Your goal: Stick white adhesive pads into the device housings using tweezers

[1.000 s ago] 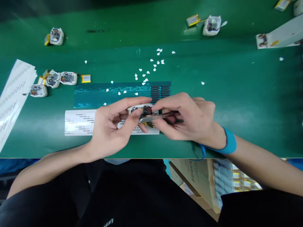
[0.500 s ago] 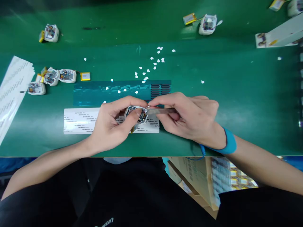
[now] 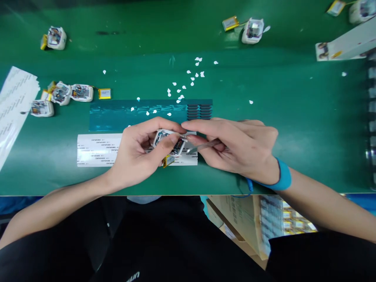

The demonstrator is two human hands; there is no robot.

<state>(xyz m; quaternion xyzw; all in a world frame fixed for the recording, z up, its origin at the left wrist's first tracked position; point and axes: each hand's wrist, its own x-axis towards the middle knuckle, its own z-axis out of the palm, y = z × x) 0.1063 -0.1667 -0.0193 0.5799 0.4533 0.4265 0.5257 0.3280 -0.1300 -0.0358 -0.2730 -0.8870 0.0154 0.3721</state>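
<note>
My left hand point(image 3: 141, 150) grips a small white device housing point(image 3: 160, 137) with an exposed circuit board, the thumb lying across it. From its lower side hangs a yellow-edged battery point(image 3: 169, 160). My right hand point(image 3: 237, 145) is closed around a slim metal tool point(image 3: 202, 147) with a flat, rounded tip, which points left just beside the housing. The right index fingertip and thumb are at the housing's right edge, where a small part is too small to make out. Beneath both lies a white printed sheet point(image 3: 96, 150).
Behind my hands lies a teal strip point(image 3: 138, 117) with dark pieces point(image 3: 199, 111) at its right end. Small white stickers point(image 3: 183, 87) are scattered on the green table point(image 3: 282, 90). More open housings point(image 3: 82, 93) with batteries point(image 3: 105, 93) sit left and at the back. A blue wristband point(image 3: 284, 174) trails a cord.
The metal tool has pulled back from the board and turned, its tip now lower and beside the housing. My right index finger has stretched leftward. The housing has tilted slightly, showing more battery.
</note>
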